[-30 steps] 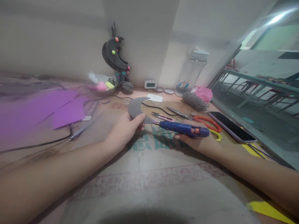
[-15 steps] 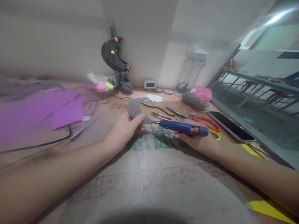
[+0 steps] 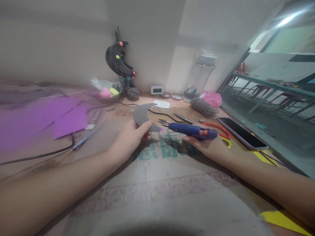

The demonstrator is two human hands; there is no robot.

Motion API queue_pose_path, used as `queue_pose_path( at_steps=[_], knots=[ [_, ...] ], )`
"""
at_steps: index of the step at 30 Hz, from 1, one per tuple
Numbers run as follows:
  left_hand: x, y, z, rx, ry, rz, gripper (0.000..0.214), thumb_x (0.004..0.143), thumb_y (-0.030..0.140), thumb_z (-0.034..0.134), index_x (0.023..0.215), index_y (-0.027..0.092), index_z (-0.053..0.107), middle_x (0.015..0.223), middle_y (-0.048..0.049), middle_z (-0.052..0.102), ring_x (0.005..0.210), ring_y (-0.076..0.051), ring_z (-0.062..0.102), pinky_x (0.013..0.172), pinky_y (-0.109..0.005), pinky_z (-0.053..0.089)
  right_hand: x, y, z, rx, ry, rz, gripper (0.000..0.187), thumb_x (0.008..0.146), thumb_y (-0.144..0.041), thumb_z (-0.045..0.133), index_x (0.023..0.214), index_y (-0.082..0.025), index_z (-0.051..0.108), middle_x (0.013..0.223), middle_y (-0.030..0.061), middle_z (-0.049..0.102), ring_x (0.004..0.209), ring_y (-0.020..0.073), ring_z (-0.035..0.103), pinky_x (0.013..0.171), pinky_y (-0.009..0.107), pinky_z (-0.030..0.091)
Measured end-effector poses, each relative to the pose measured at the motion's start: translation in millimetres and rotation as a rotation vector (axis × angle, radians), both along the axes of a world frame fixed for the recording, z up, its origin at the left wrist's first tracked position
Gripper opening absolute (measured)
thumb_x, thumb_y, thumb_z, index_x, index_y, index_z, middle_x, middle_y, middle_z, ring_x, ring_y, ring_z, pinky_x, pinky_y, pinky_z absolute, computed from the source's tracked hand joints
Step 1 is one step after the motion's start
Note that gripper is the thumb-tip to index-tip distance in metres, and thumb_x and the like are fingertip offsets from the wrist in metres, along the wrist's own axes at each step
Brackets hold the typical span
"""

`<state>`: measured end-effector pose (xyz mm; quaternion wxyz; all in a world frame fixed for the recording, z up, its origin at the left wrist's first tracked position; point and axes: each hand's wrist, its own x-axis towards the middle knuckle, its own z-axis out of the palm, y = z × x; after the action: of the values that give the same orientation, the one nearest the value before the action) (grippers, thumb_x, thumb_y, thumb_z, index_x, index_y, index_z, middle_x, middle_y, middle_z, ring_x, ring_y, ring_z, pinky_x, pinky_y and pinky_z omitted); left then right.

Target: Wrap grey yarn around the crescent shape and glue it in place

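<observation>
Between the thumb and fingers of my left hand (image 3: pixel 134 136) is a grey crescent moon (image 3: pixel 141 113), wrapped in what looks like yarn. A small purple bit (image 3: pixel 161 129) shows at its lower tip. My right hand (image 3: pixel 205 144) is closed around a blue glue gun (image 3: pixel 190 129) whose nozzle points left, a little apart from the moon's lower tip. Just behind the nozzle lie small snips (image 3: pixel 162 121), partly covered by the gun. Scissors (image 3: pixel 222 129) with red and yellow handles lie beyond my right hand, partly hidden by it.
Purple sheets (image 3: pixel 70 119) and a pen (image 3: pixel 82 142) lie left. Along the wall stand dark decorated crescents (image 3: pixel 118 60), a small clock (image 3: pixel 157 89) and a water bottle (image 3: pixel 199 77). Grey yarn (image 3: pixel 203 107) and a phone (image 3: pixel 242 132) lie right. A black cord (image 3: pixel 169 114) runs behind the moon.
The glue gun's nozzle has moved up and away from the moon's lower tip, where a purple bit now shows. My left hand keeps its hold on the moon. The view has shifted slightly.
</observation>
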<state>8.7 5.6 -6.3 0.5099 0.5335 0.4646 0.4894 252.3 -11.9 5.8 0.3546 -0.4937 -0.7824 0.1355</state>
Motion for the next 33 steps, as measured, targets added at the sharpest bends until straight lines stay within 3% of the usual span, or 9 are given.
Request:
queue_pose_path(
  at_steps=[4,9,14,18,22,28,33],
  knots=[
    [0.7,-0.1,1.2,-0.018,-0.001,-0.001,0.02,0.081,0.036,0.061,0.073,0.02,0.054,0.062,0.0036,0.055,0.054,-0.011,0.051,0.053,-0.022,0.039,1.7,4.0,6.8,0.057,0.092,-0.055,0.02,0.082,-0.041,0.062,0.08,-0.023,0.055,0.073,0.0024,0.065,0.069,0.0206,0.062,0.066,0.033,0.053],
    [0.3,2.0,-2.6,0.011,0.021,-0.035,0.021,0.082,0.039,0.061,0.075,0.02,0.055,0.063,0.0031,0.056,0.056,-0.012,0.05,0.054,-0.023,0.039,12.9,14.0,15.0,0.014,0.216,0.014,0.025,0.091,-0.046,0.054,0.085,-0.022,0.059,0.081,0.0038,0.066,0.074,0.0193,0.062,0.071,0.033,0.052],
    [2.1,2.0,-2.9,0.048,0.028,-0.068,0.022,0.084,0.038,0.06,0.072,0.02,0.053,0.059,0.0041,0.054,0.054,-0.012,0.048,0.054,-0.023,0.037,23.7,30.1,24.2,0.04,0.246,-0.132,0.032,0.083,-0.051,0.063,0.094,-0.021,0.064,0.096,0.008,0.071,0.094,0.0264,0.066,0.085,0.041,0.052],
    [2.7,1.9,-3.8,0.029,0.069,-0.065,0.026,0.084,0.04,0.058,0.07,0.02,0.051,0.058,0.0044,0.054,0.053,-0.012,0.048,0.052,-0.023,0.035,27.8,57.3,37.2,0.011,0.126,-0.265,0.037,0.082,-0.047,0.064,0.103,-0.017,0.066,0.101,0.0097,0.072,0.097,0.0287,0.065,0.086,0.044,0.051],
    [2.8,1.9,-3.2,0.027,0.104,-0.053,0.026,0.084,0.041,0.058,0.071,0.019,0.051,0.059,0.0042,0.055,0.054,-0.012,0.049,0.052,-0.023,0.035,26.1,104.5,47.3,-0.041,-0.019,-0.205,0.029,0.09,-0.041,0.055,0.099,-0.015,0.067,0.098,0.0097,0.072,0.093,0.0252,0.065,0.083,0.037,0.05],
    [2.0,0.8,-1.7,0.01,0.121,-0.066,0.025,0.084,0.041,0.058,0.073,0.019,0.052,0.06,0.0038,0.056,0.056,-0.012,0.05,0.055,-0.023,0.037,13.0,172.7,31.9,-0.12,-0.084,-0.189,0.024,0.093,-0.032,0.055,0.106,-0.014,0.064,0.105,0.0081,0.07,0.097,0.0214,0.063,0.086,0.034,0.05],
    [-0.2,1.5,-5.7,0.002,0.167,-0.049,0.033,0.083,0.049,0.058,0.072,0.019,0.053,0.061,0.0031,0.057,0.056,-0.014,0.051,0.054,-0.025,0.035,10.6,194.3,11.0,-0.202,-0.152,-0.192,0.031,0.094,-0.036,0.057,0.115,-0.014,0.06,0.113,0.0072,0.063,0.097,0.0198,0.063,0.084,0.04,0.054]
  ],
)
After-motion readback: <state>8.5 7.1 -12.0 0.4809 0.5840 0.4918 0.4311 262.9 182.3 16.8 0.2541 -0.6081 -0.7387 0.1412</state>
